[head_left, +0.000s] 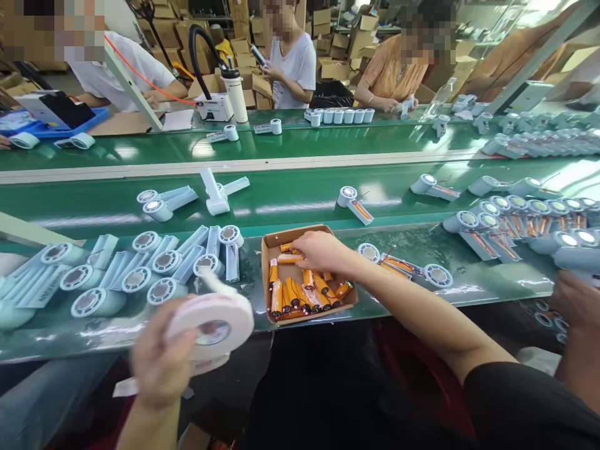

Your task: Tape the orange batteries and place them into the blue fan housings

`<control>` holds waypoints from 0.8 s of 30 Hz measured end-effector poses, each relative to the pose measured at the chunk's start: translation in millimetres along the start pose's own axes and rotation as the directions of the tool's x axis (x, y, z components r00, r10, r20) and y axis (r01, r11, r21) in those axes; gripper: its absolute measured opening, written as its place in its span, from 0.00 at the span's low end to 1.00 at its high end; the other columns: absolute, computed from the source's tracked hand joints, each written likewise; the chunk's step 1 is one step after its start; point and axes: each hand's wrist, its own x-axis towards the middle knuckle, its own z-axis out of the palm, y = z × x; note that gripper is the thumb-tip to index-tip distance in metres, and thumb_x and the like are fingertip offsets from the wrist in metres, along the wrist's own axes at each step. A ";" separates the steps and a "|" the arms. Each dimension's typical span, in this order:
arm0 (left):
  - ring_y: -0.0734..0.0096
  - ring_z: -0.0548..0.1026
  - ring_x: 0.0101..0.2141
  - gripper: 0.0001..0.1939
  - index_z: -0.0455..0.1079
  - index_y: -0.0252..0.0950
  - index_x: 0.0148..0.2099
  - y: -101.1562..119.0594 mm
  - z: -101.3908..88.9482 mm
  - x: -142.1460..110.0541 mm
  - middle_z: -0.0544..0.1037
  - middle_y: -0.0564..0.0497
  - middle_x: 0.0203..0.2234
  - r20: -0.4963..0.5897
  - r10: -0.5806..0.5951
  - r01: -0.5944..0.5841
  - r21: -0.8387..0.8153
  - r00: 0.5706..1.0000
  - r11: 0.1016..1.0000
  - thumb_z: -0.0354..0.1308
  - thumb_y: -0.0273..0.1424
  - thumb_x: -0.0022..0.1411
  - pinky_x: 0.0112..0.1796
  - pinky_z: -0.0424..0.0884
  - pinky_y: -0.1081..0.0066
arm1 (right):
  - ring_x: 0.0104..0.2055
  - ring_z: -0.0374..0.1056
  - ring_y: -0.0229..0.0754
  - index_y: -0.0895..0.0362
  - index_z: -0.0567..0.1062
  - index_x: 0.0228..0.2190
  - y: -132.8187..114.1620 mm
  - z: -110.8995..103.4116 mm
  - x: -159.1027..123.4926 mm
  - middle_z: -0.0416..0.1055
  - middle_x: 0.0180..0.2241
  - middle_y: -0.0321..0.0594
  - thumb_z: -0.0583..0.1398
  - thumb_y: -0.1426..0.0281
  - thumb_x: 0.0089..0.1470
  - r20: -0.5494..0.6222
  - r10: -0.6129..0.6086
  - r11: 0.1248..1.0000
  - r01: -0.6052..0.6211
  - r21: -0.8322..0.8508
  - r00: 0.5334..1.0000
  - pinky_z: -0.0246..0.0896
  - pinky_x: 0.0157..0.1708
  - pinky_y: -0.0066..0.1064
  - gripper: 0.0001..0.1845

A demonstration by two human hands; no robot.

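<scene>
My left hand (162, 356) is closed around a roll of white tape (237, 322), with a loose strip sticking up from its top; hand and roll are slightly blurred. Over the far side of a shallow cardboard box (344, 310), my right hand (313, 247) is closed, its fingertips pinching one end of an orange battery (289, 258). Several more orange batteries (304, 295) with thin wires lie jumbled in the box. To the left of the box are light-blue fan housings (164, 290) with round grilles. Right of it, another housing (369, 252) lies beside orange batteries.
A green conveyor belt (290, 194) runs across, carrying scattered fan housings. Many housings with batteries crowd the right (518, 209). A neighbour's hand (579, 306) is at the right edge. Across the line are several people, a white tool stand (215, 107) and stacked cartons.
</scene>
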 end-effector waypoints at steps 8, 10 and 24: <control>0.67 0.74 0.25 0.19 0.81 0.36 0.37 5.8 67.9 9.7 0.80 0.50 0.26 0.343 -0.059 0.139 -0.215 0.937 0.967 0.63 0.47 0.62 0.26 0.71 0.70 | 0.47 0.82 0.42 0.52 0.79 0.54 9.1 5.9 -85.6 0.85 0.45 0.40 0.74 0.68 0.55 -0.510 0.235 0.327 0.427 0.843 0.827 0.81 0.49 0.36 0.25; 0.66 0.75 0.26 0.18 0.81 0.36 0.37 12.8 76.0 7.2 0.80 0.50 0.26 0.356 -0.044 0.135 -0.235 0.933 0.963 0.63 0.47 0.63 0.27 0.71 0.70 | 0.46 0.84 0.42 0.52 0.79 0.54 -2.3 8.8 -100.4 0.86 0.45 0.40 0.76 0.70 0.52 -0.407 0.263 0.180 0.370 0.912 0.875 0.83 0.49 0.35 0.29; 0.70 0.75 0.25 0.12 0.80 0.38 0.35 58.2 98.8 17.9 0.79 0.54 0.25 0.579 0.181 -0.175 -0.066 0.795 0.982 0.56 0.38 0.63 0.27 0.68 0.71 | 0.44 0.84 0.46 0.54 0.87 0.48 -25.7 41.9 -118.0 0.87 0.42 0.40 0.78 0.63 0.50 -0.165 0.209 0.136 0.139 0.981 0.964 0.82 0.50 0.35 0.23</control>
